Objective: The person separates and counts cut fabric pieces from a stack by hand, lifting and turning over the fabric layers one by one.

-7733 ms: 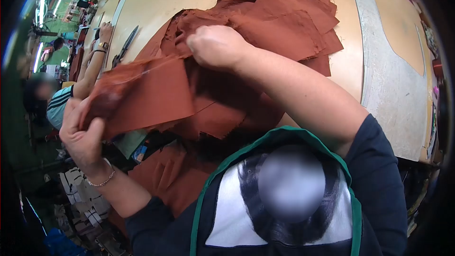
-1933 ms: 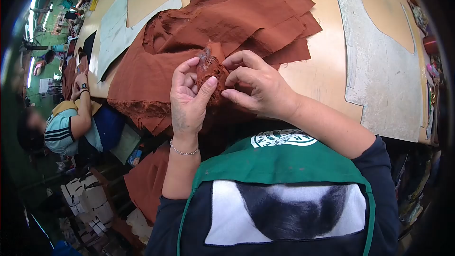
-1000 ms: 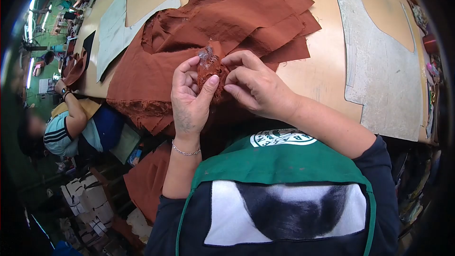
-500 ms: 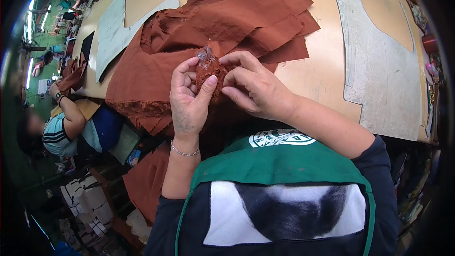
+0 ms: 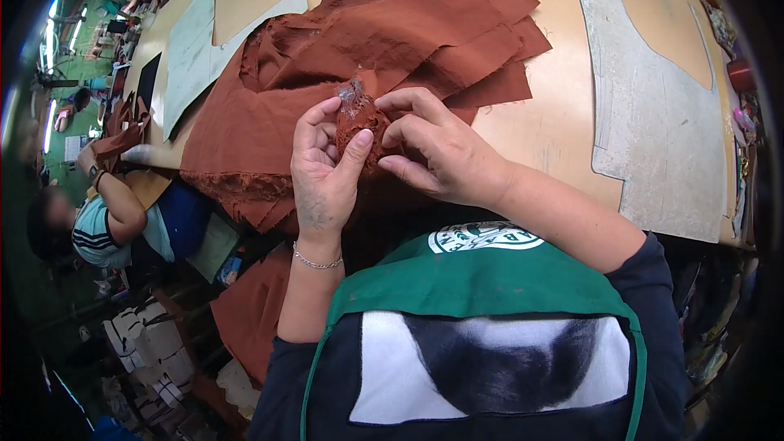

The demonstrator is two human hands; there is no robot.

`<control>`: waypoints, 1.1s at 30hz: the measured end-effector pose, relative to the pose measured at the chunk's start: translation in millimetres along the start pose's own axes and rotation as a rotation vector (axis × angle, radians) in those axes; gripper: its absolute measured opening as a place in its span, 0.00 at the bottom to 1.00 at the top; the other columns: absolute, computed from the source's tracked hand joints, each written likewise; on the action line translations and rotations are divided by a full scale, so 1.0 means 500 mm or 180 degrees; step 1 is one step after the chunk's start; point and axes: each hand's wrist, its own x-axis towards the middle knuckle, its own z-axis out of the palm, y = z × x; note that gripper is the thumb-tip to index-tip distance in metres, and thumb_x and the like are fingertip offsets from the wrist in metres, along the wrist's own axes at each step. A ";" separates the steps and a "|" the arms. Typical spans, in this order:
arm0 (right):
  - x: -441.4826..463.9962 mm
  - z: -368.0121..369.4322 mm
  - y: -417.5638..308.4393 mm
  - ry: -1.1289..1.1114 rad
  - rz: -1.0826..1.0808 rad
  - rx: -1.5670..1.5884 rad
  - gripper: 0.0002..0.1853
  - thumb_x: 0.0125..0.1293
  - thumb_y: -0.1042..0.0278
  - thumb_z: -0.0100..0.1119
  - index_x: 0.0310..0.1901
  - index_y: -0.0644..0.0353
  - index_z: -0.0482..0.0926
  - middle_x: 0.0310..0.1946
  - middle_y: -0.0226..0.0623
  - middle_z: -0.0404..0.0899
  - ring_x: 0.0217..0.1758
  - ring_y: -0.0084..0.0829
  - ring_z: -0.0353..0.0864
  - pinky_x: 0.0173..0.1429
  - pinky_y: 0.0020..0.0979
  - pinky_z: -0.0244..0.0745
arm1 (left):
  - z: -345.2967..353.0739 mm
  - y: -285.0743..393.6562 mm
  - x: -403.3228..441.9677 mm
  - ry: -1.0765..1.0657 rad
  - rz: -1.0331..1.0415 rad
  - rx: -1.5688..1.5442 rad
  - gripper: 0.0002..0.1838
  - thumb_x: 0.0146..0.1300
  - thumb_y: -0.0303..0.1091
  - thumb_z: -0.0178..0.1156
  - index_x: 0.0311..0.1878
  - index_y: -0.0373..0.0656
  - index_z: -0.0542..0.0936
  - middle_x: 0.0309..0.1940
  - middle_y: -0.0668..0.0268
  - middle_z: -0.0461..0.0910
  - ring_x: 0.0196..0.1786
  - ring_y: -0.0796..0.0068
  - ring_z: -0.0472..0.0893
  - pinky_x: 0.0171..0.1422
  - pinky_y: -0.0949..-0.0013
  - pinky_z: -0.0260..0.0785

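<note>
Head view: my hands have come together at the frayed edge, seemingly narrowing the work to one spot.
My left hand, half closed, pinches it; my right hand curls partway beside it, grip unclear. It sits at the near side of the cloth heap; a pale pattern lies right of the heap.

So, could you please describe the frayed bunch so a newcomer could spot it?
On the table lies a reddish-brown cloth heap. At its near side, the left hand holds the frayed bunch, set apart from the smoother layers by its greyish patch.
</note>
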 end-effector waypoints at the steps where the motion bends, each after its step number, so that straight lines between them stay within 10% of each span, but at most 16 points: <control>1: 0.001 0.000 0.001 -0.0003 -0.0056 -0.0082 0.09 0.53 0.76 0.61 0.33 0.65 0.70 0.50 0.48 0.64 0.49 0.43 0.71 0.48 0.34 0.72 | -0.001 -0.001 0.000 -0.0001 -0.0009 -0.0001 0.22 0.59 0.22 0.57 0.55 0.34 0.64 0.38 0.62 0.75 0.41 0.79 0.76 0.47 0.78 0.69; 14: -0.006 -0.004 0.004 0.0010 0.0060 -0.0051 0.05 0.57 0.77 0.51 0.33 0.67 0.66 0.47 0.49 0.64 0.49 0.48 0.68 0.53 0.37 0.68 | -0.006 0.000 0.001 0.0050 -0.0014 0.0086 0.21 0.59 0.22 0.58 0.55 0.34 0.64 0.38 0.64 0.75 0.41 0.81 0.75 0.46 0.79 0.68; 33: -0.014 -0.006 0.000 0.0211 0.0880 0.0031 0.14 0.51 0.68 0.65 0.32 0.64 0.70 0.27 0.41 0.71 0.32 0.40 0.74 0.34 0.34 0.70 | 0.007 0.001 -0.014 -0.0044 -0.0077 0.0413 0.20 0.61 0.23 0.56 0.56 0.36 0.64 0.33 0.67 0.73 0.33 0.86 0.73 0.37 0.83 0.67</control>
